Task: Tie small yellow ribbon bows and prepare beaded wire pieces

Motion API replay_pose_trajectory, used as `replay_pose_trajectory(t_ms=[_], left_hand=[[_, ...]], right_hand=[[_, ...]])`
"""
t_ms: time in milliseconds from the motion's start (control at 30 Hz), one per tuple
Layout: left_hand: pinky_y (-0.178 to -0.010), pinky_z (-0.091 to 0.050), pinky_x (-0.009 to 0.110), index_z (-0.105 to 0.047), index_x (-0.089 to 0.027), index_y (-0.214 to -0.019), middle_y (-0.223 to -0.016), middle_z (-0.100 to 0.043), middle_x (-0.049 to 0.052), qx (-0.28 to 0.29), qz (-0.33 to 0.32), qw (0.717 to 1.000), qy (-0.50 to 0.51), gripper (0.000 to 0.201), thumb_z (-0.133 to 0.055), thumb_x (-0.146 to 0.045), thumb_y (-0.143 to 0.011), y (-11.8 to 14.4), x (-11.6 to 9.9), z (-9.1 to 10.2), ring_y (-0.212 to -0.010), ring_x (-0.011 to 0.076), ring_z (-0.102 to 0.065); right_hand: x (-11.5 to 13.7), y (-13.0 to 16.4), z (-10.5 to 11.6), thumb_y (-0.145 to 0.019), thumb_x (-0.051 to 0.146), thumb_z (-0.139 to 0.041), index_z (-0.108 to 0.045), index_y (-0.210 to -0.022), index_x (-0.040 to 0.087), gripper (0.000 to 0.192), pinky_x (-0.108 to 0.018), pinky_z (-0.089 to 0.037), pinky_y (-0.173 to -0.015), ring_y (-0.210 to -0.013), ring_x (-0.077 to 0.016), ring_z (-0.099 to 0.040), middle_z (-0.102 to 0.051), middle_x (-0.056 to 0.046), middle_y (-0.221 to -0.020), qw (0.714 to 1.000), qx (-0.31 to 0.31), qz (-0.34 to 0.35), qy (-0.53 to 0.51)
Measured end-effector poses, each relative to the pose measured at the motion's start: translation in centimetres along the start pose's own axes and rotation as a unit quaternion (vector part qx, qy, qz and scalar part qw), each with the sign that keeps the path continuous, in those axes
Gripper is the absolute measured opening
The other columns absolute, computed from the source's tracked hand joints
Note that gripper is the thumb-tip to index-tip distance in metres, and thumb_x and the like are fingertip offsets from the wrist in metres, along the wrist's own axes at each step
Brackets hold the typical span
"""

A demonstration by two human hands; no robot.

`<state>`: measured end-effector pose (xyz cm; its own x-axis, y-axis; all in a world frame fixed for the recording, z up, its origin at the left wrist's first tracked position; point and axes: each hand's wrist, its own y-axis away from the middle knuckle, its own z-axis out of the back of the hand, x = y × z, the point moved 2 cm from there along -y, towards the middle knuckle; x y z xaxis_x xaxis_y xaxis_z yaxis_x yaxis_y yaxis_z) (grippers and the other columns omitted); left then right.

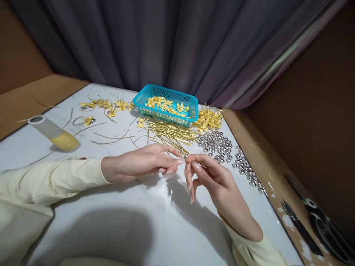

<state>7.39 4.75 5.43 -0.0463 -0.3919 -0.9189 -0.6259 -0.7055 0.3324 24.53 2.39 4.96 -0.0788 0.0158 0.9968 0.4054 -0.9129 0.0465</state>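
My left hand (151, 161) reaches in over the white table, its thumb and index finger closed in a pinch. Fingertip to fingertip with it, my right hand (215, 179) also pinches with thumb and index finger, while its other fingers hang loosely curled. A tiny shiny bit shows where the fingertips meet, and a thin pale end sticks out by my right thumb; what they hold is too small to name. Just beyond the fingers lie a bundle of gold wire strips (172, 132) and a heap of small silver bells or beads (216, 144).
A blue plastic basket (140, 107) holds yellow ribbon flowers. More yellow flowers (209, 119) are piled to its right; finished-looking flowers with wire loops (101, 103) lie left. A clear cylinder with yellow contents (59, 136) stands tilted-looking at left. Tweezers (301, 227) and scissors (327, 225) lie right.
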Motion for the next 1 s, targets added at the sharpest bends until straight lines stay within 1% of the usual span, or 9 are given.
replay_pose_trajectory(t_ms=[100,200,267,367,533,667,833,900,1000], left_hand=[[-0.047,-0.025,0.018,-0.049,-0.018,-0.103,-0.055,-0.042,-0.009,-0.076,-0.074,0.988,-0.109,0.022,-0.053,-0.035,-0.089,-0.2,0.2,0.9,-0.049,0.0074,-0.034],[-0.051,-0.032,0.020,-0.054,-0.017,-0.091,-0.060,-0.044,-0.006,-0.158,-0.133,0.953,-0.221,0.021,-0.049,-0.038,-0.091,0.1,0.9,2.8,-0.055,0.0090,-0.041],[-0.058,-0.038,0.022,-0.055,-0.016,-0.092,-0.067,-0.050,-0.003,-0.160,-0.134,0.941,-0.267,0.023,-0.047,-0.039,-0.091,0.8,2.0,4.1,-0.062,0.0109,-0.047],[-0.063,-0.040,0.025,-0.052,-0.018,-0.102,-0.076,-0.054,-0.001,-0.168,-0.116,0.925,-0.321,0.024,-0.045,-0.038,-0.093,2.4,4.0,5.3,-0.069,0.0134,-0.051],[-0.071,-0.041,0.027,-0.045,-0.019,-0.102,-0.089,-0.050,0.001,-0.150,-0.126,0.890,-0.412,0.030,-0.056,-0.043,-0.087,4.9,7.1,4.8,-0.078,0.0156,-0.047],[-0.080,-0.042,0.031,-0.044,-0.020,-0.097,-0.098,-0.047,0.004,-0.101,-0.120,0.904,-0.397,0.045,-0.066,-0.054,-0.077,5.3,8.3,4.3,-0.088,0.0192,-0.046],[-0.094,-0.038,0.039,-0.042,-0.019,-0.113,-0.119,-0.043,0.010,-0.076,-0.105,0.950,-0.285,0.060,-0.074,-0.046,-0.070,3.8,7.4,3.2,-0.111,0.0252,-0.041],[-0.085,-0.042,0.035,-0.041,-0.018,-0.115,-0.119,-0.045,0.010,-0.031,-0.085,0.978,-0.188,0.060,-0.072,-0.045,-0.072,2.7,6.6,2.1,-0.107,0.0233,-0.045],[-0.063,-0.040,0.025,-0.046,-0.016,-0.102,-0.089,-0.053,0.002,0.078,-0.081,0.992,-0.062,0.043,-0.065,-0.047,-0.079,1.2,5.0,0.2,-0.074,0.0131,-0.049]], right_hand=[[0.1,-0.4,0.8,-0.091,0.030,-0.051,-0.057,-0.096,0.016,0.016,-0.025,-0.051,-0.051,-0.051,-0.0095,-0.056,-0.059,-0.001,-0.076,0.998,-0.046,0.013,0.040],[0.2,-0.6,1.8,-0.086,0.033,-0.061,-0.061,-0.087,0.016,0.017,-0.025,-0.050,-0.054,-0.059,-0.0121,-0.059,-0.063,-0.003,-0.079,0.978,-0.099,0.053,0.174],[-0.4,-0.9,1.5,-0.083,0.032,-0.066,-0.062,-0.084,0.017,0.015,-0.026,-0.049,-0.058,-0.064,-0.0141,-0.060,-0.064,-0.003,-0.078,0.962,-0.062,0.070,0.257],[-2.2,-1.3,-0.6,-0.079,0.024,-0.071,-0.059,-0.087,0.017,0.016,-0.028,-0.047,-0.064,-0.069,-0.0165,-0.059,-0.063,-0.004,-0.078,0.939,0.057,0.111,0.320],[-5.5,-1.8,-4.2,-0.079,0.004,-0.061,-0.054,-0.088,0.017,0.017,-0.031,-0.041,-0.070,-0.083,-0.0209,-0.050,-0.056,-0.006,-0.084,0.937,0.146,0.116,0.296],[-5.9,-1.9,-4.7,-0.081,0.001,-0.052,-0.052,-0.073,0.019,0.019,-0.030,-0.037,-0.069,-0.078,-0.0196,-0.047,-0.054,-0.004,-0.075,0.952,0.139,0.102,0.251],[-4.1,-2.0,-3.9,-0.082,0.019,-0.062,-0.052,-0.070,0.020,0.015,-0.029,-0.037,-0.068,-0.072,-0.0164,-0.047,-0.052,-0.001,-0.072,0.985,0.029,0.067,0.157],[-3.0,-1.9,-3.4,-0.082,0.027,-0.063,-0.052,-0.072,0.020,0.016,-0.028,-0.039,-0.067,-0.072,-0.0154,-0.048,-0.052,0.000,-0.074,0.992,-0.023,0.056,0.109],[-1.8,-1.8,-2.9,-0.079,0.033,-0.066,-0.053,-0.072,0.020,0.019,-0.026,-0.040,-0.065,-0.071,-0.0136,-0.048,-0.051,0.001,-0.074,0.995,-0.078,0.045,0.046]])
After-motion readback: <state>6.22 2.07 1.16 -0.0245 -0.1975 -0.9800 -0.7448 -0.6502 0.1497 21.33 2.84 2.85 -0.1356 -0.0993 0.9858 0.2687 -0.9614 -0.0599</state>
